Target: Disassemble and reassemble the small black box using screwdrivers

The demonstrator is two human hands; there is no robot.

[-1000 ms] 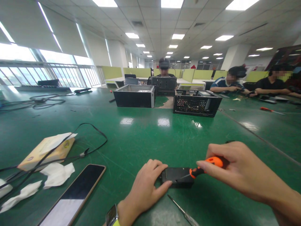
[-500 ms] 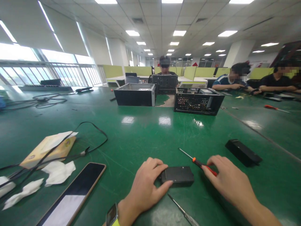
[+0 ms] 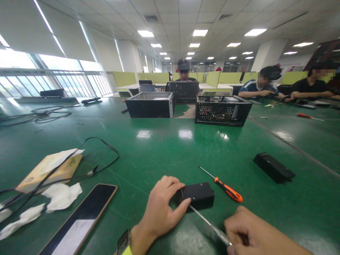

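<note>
My left hand (image 3: pixel 166 203) is closed around the left end of a small black box (image 3: pixel 200 194), thumb on the near side and fingers on the far side. In my right hand (image 3: pixel 252 230) is the handle end of a thin screwdriver with a clear handle (image 3: pixel 212 226). Its shaft points up and left, and the tip lies close to my left thumb and the box's near edge; whether it touches the box I cannot tell. Beyond the right hand, an orange-and-black screwdriver (image 3: pixel 228 191) lies on the green tabletop (image 3: pixel 159 152).
A second black box (image 3: pixel 273 167) lies to the right. A phone (image 3: pixel 82 216), crumpled tissues (image 3: pixel 62 196), a yellow packet (image 3: pixel 50 171) and black cables (image 3: pixel 106 141) are at left. Computer cases (image 3: pixel 150 106) stand farther back. Several people (image 3: pixel 257 88) sit across the table.
My right hand has let go of the orange screwdriver, moved down toward me and taken the clear-handled one, whose shaft has swung nearer the box. My left hand still holds the box.
</note>
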